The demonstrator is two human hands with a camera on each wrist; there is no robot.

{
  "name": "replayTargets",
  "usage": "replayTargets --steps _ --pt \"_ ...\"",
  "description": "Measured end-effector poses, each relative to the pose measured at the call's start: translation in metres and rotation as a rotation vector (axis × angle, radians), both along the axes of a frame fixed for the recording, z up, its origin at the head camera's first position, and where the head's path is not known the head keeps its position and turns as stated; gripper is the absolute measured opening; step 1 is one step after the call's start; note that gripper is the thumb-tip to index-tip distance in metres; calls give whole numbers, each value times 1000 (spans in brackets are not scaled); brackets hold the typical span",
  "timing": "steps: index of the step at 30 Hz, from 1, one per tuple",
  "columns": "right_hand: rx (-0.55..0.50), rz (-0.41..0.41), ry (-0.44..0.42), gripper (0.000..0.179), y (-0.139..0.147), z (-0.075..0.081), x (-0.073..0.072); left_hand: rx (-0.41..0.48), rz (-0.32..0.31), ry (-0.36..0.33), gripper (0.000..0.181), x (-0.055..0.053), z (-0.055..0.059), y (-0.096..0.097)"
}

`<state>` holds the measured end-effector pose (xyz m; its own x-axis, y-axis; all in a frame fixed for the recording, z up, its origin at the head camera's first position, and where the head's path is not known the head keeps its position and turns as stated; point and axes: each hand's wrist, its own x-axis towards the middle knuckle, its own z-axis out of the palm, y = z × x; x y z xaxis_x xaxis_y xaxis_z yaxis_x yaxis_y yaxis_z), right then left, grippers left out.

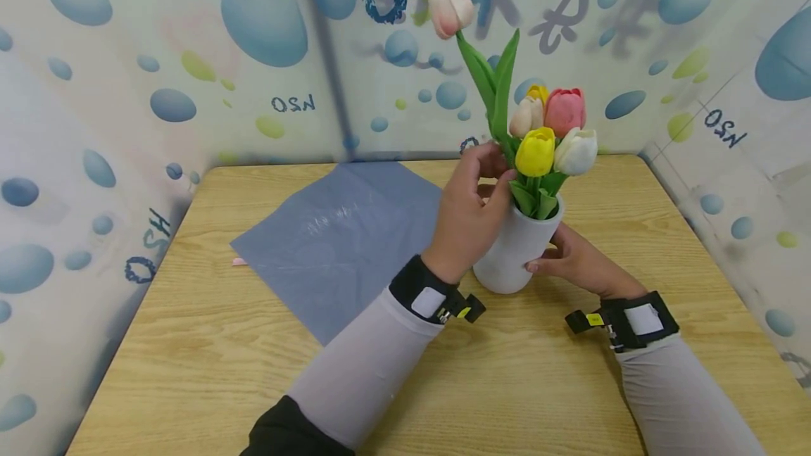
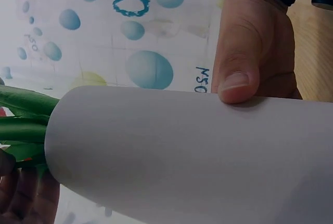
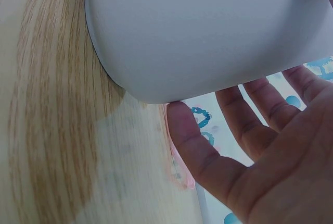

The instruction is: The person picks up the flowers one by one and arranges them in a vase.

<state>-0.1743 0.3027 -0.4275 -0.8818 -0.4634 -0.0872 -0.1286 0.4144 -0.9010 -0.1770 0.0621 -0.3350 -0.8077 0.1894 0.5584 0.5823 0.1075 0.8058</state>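
A white vase (image 1: 516,252) stands on the table in the head view, holding several tulips. Pink (image 1: 565,111), yellow (image 1: 535,152) and white (image 1: 575,151) blooms cluster just above its rim. Much higher and to the left rises a pale pink tulip (image 1: 451,5) with long green leaves. My left hand (image 1: 469,210) curls its fingers round the lower stem and leaves of this tall one, beside the rim. My right hand (image 1: 579,262) grips the vase low on its right side, thumb in front. In the right wrist view, its fingertips (image 3: 179,110) touch the vase wall.
Left of the vase, a blue-grey translucent sheet (image 1: 355,231) lies flat on the wooden table (image 1: 190,371). A small pink strip (image 1: 239,261) sticks out under its left corner. A patterned cloth backdrop (image 1: 266,111) rises behind the table's far edge.
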Motion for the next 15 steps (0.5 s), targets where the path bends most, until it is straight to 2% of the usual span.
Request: replayTargets --steps 7,11,15 --pt "-13 7 -2 84 1 -1 0 -53 -20 47 31 1 -5 0" --pt "-9 5 -2 86 1 -1 0 -67 -27 43 28 1 -7 -1" --pt "-2 1 -3 86 0 0 0 -106 -7 47 24 2 -9 -1"
